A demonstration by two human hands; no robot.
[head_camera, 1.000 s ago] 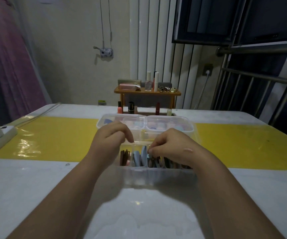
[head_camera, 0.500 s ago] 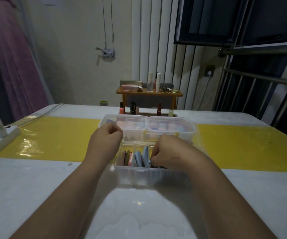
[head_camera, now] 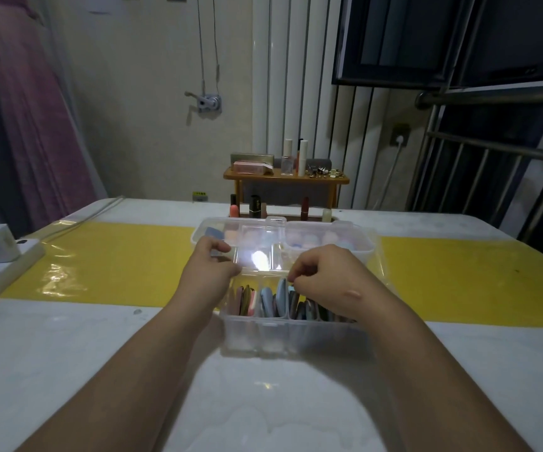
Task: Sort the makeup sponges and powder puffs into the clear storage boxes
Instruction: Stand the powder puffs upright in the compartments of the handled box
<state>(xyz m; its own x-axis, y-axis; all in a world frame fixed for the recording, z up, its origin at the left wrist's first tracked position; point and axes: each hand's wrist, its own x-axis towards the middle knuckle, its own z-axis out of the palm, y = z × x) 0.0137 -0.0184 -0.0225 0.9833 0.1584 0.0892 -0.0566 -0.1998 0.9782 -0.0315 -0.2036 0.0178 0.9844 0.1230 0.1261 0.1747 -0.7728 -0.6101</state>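
A person's forearms reach across a white and yellow surface [head_camera: 100, 265] to two clear storage boxes. The near box [head_camera: 289, 334] holds powder puffs [head_camera: 273, 301] standing on edge in compartments. The far box [head_camera: 345, 246], touching it behind, holds pale makeup sponges [head_camera: 302, 239]. The left hand [head_camera: 210, 269] curls round the left edge of the near box's raised clear lid [head_camera: 257, 252]. The right hand [head_camera: 325, 275] has its fingertips pinched together at the puffs' tops (whether it grips one is unclear). The puffs look tightly packed, so tugging one could drag neighbours out or lift the light box. A released lid could fall on the fingers.
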